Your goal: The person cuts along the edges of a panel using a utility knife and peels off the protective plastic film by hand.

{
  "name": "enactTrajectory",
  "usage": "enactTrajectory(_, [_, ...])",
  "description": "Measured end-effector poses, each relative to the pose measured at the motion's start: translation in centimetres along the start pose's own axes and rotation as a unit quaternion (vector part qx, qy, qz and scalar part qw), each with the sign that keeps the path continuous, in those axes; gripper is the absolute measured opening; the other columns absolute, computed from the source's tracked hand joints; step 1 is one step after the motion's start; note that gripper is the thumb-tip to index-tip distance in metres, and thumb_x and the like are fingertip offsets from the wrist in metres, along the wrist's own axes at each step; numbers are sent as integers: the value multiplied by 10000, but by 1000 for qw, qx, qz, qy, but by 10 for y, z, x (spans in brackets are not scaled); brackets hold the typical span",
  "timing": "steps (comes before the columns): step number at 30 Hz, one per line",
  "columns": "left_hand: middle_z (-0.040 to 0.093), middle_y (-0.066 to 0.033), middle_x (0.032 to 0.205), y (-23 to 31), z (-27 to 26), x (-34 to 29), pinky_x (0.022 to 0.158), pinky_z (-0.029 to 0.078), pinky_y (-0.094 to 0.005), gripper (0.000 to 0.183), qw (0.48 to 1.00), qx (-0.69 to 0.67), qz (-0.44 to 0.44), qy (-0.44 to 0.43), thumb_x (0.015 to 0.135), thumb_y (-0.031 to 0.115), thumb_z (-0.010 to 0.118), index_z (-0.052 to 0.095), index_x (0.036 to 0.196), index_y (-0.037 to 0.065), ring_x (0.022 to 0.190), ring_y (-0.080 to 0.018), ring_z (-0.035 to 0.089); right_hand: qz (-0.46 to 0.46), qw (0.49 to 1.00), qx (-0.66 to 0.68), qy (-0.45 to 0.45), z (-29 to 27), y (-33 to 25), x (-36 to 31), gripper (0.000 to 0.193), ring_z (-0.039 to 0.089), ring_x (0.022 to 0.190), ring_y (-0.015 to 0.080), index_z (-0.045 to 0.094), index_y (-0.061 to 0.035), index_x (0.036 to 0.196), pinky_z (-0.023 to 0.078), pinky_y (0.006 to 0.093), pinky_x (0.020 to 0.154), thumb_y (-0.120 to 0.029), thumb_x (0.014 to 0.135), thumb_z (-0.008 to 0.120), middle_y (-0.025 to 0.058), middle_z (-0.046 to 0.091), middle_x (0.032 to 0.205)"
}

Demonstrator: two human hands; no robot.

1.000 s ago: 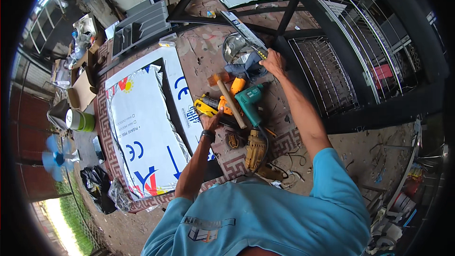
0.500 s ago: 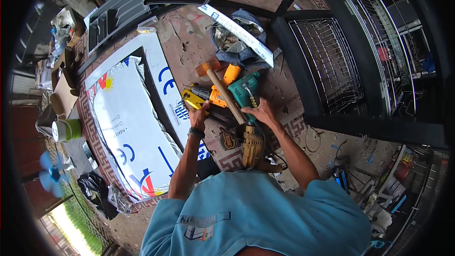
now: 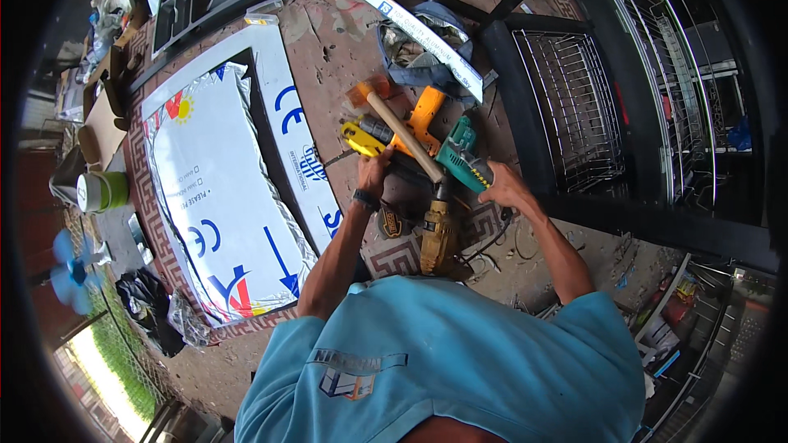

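My right hand is closed on the near end of a green power drill, which lies tilted on the floor. With bent fingers, my left hand grips a yellow hand tool whose kind I cannot make out. Between my hands lies a mallet with a wooden handle and an orange head. It crosses over an orange cordless drill. Nearer to me sits a dusty brown-yellow power tool, and a black and yellow piece is beside it.
At left lies a large white panel with foil edges. A bunched blue-grey cloth is beyond the tools, under a white strip. Black frames with wire baskets stand at right. A white and green bucket and a blue fan are far left.
My right hand has moved right and turned the green drill, swinging its near end away from the mallet handle. My left hand has shifted slightly away from me with the yellow tool.
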State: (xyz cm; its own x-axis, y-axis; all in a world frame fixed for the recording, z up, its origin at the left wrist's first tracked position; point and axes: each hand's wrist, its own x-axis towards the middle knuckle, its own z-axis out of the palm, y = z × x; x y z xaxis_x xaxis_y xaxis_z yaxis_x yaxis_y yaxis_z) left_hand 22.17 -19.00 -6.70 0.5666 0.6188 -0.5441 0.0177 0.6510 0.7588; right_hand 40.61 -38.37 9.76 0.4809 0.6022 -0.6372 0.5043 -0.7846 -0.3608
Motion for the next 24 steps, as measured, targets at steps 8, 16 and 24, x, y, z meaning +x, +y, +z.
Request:
enactTrajectory(8, [568, -9, 867, 2, 31, 42, 635, 457, -269, 362, 998, 57, 23, -21, 814, 314, 674, 546, 1047, 69, 713, -117, 516, 9, 977, 69, 199, 94, 109, 15, 517, 607, 940, 329, 563, -16, 1078, 463, 383, 802, -57, 598, 750, 182, 632, 983])
enactTrajectory(16, [660, -124, 738, 32, 14, 16, 622, 507, -371, 575, 922, 382, -36, -53, 816, 526, 613, 598, 978, -25, 610, -283, 646, 50, 905, 100, 410, 133, 64, -53, 547, 603, 752, 374, 563, 45, 989, 467, 426, 679, -376, 700, 759, 215, 618, 845])
enactTrajectory(24, [565, -236, 1079, -32, -46, -112, 823, 467, -413, 749, 886, 428, 175, 2, 697, 440, 755, 464, 1198, -35, 983, -375, 566, -51, 919, 392, 21, 135, 43, -46, 752, 588, 919, 315, 471, 22, 1194, 465, 386, 826, -429, 677, 779, 198, 597, 1048])
